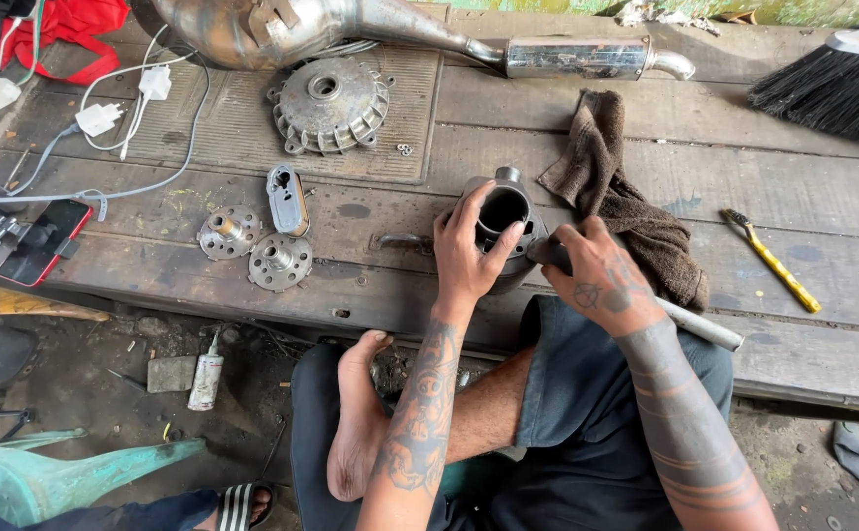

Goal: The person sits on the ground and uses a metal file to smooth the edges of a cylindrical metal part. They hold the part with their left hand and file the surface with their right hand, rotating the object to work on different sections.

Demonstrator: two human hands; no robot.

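A grey metal cylinder part [503, 211] with a dark round bore stands on the wooden bench [646, 147] in front of me. My left hand [467, 258] wraps around its left side, fingers curled over the rim. My right hand [601, 280] grips a long metal rod [705, 327], whose front end presses against the cylinder's right side. A brown rag [616, 192] lies just behind my right hand.
A finned hub [331, 103], two small round flanges [254, 248] and a small oval cover [287, 197] lie to the left. An exhaust pipe [567, 57] runs along the back. A yellow-handled tool [771, 261], a broom [832, 84], chargers and a red phone [44, 243] also sit on the bench.
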